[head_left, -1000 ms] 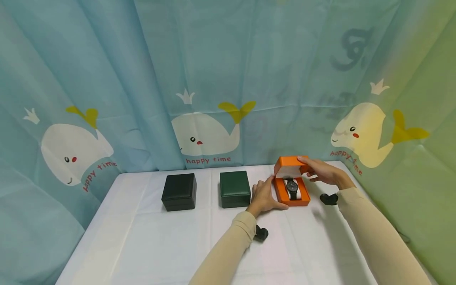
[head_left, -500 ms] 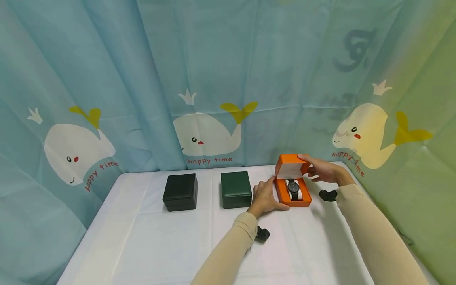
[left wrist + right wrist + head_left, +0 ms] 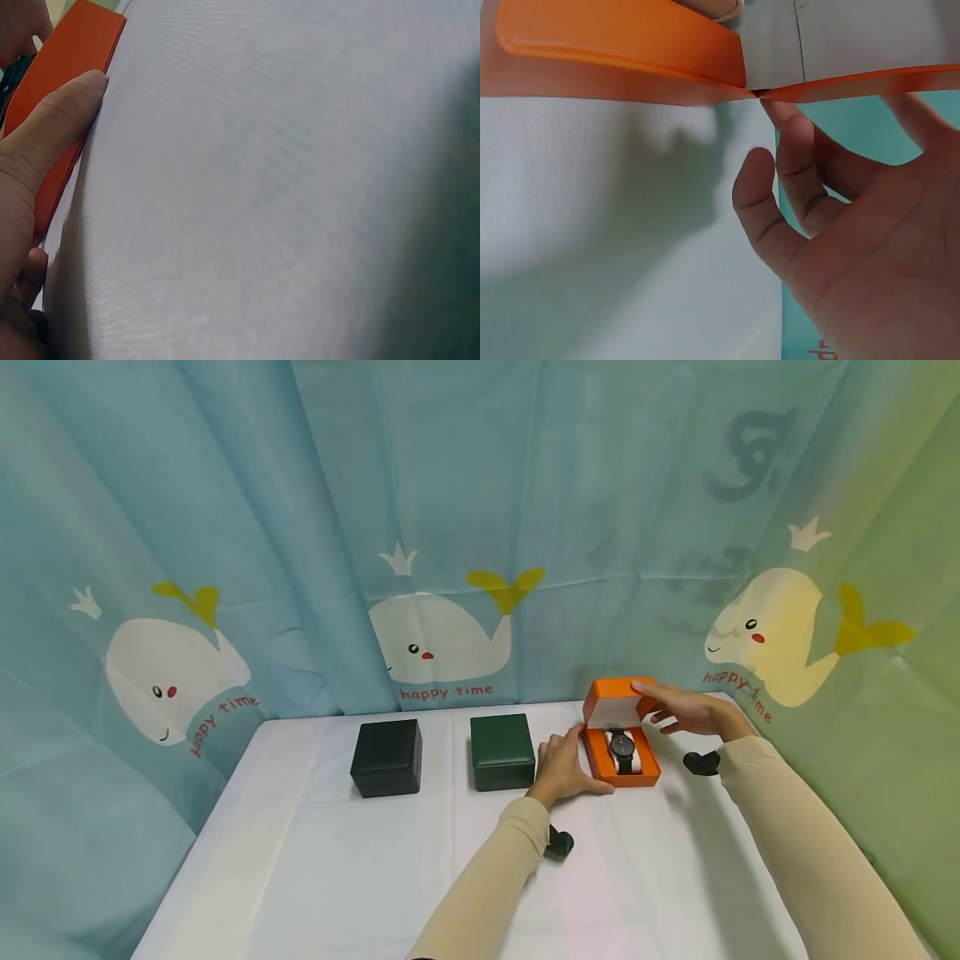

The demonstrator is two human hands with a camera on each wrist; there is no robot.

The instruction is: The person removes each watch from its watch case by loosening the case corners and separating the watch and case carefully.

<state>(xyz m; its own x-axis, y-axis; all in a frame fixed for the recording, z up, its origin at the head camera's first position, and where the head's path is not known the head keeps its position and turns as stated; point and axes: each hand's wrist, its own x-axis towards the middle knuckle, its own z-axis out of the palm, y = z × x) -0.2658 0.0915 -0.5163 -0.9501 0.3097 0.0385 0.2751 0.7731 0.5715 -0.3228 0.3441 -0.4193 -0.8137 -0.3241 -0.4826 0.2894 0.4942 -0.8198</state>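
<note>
Sitting inside the open orange box (image 3: 632,781): black watch (image 3: 622,746).

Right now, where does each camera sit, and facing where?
Head: on the head, facing forward and down over the table; left hand, right hand, sleeves show.
Left wrist: on that wrist, facing the orange box; parts of both hands show.
Right wrist: on that wrist, facing the box's side; fingers and palm show.
Both wrist views share the box.

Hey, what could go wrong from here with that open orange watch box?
The raised lid might drop shut if the right hand slips off it. The orange base may slide if the left hand lets go. That hand also sits close beside the green box and could nudge it.
</note>
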